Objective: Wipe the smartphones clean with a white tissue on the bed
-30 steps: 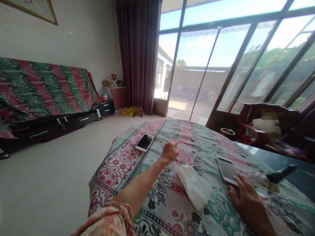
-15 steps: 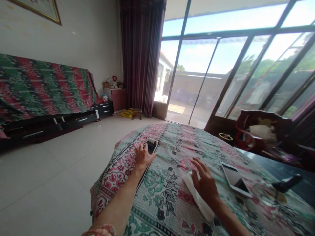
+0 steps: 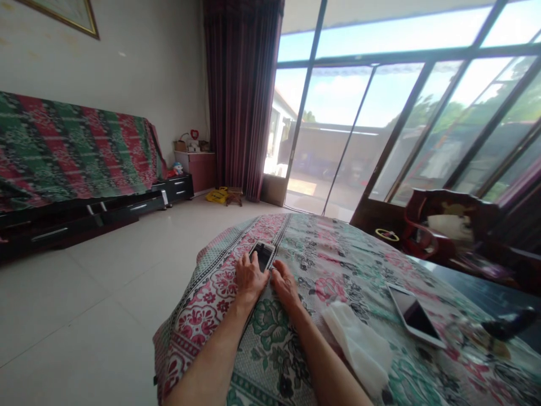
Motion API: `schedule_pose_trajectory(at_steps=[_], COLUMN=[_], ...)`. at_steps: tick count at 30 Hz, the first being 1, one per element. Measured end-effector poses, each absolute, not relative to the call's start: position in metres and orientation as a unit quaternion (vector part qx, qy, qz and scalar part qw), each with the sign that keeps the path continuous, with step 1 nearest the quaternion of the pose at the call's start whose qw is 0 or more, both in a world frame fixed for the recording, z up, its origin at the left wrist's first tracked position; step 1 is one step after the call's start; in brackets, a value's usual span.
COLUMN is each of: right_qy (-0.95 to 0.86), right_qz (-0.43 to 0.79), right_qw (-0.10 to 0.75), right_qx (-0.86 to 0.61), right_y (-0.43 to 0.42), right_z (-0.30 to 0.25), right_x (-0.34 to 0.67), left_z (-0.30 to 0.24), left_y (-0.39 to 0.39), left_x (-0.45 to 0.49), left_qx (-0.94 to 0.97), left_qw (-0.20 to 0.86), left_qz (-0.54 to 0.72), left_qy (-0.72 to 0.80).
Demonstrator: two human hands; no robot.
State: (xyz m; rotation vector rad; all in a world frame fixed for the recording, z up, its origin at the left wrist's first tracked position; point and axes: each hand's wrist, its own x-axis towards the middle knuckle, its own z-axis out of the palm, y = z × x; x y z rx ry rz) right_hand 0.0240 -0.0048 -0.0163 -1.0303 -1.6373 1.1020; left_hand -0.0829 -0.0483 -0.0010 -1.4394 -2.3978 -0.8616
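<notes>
A white-framed smartphone (image 3: pixel 262 254) with a dark screen lies on the patterned cloth (image 3: pixel 270 321). My left hand (image 3: pixel 250 277) is closed around its near left part, the fingers over the left side and screen, the thumb at the near end. Close by the phone's near right corner is my right hand (image 3: pixel 286 286), fingers drawn together; what they pinch, if anything, is too small to make out. To the right of my right forearm rests a crumpled white tissue (image 3: pixel 359 347). Farther right lies a larger white tablet-like device (image 3: pixel 416 316), its screen dark.
At the right edge is a blurred black object (image 3: pixel 509 324) beside a dark tabletop (image 3: pixel 460 282). A carved wooden chair (image 3: pixel 439 225) stands behind it. Tiled floor (image 3: pixel 114 282) runs along the left, with a low black cabinet (image 3: pixel 97 220) and a yellow bag (image 3: pixel 216 195) farther back.
My right hand has moved left, away from the tissue, to the phone's near right corner. The tissue now lies uncovered. My left hand stays at the phone.
</notes>
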Motion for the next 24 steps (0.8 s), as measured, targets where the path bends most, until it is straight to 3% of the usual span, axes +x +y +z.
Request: schedule_pose_trajectory(at_steps=[7, 13, 24], right_qy=[-0.677, -0.531, -0.51], right_qz=[0.487, 0.608, 0.573], right_qw=[0.428, 0.448, 0.462], right_qx=[-0.35, -0.385, -0.445], right_y=[-0.018, -0.018, -0.037], right_z=[-0.002, -0.002, 0.016], right_x=[0.025, 0.029, 0.118], left_z=[0.004, 0.006, 0.003], left_y=[-0.046, -0.048, -0.052], left_x=[-0.079, -0.071, -0.006], left_qx=[-0.5, -0.525, -0.586], left_qw=[0.097, 0.099, -0.032], left_qz=[-0.283, -0.302, -0.397], left_qy=[-0.813, -0.789, -0.705])
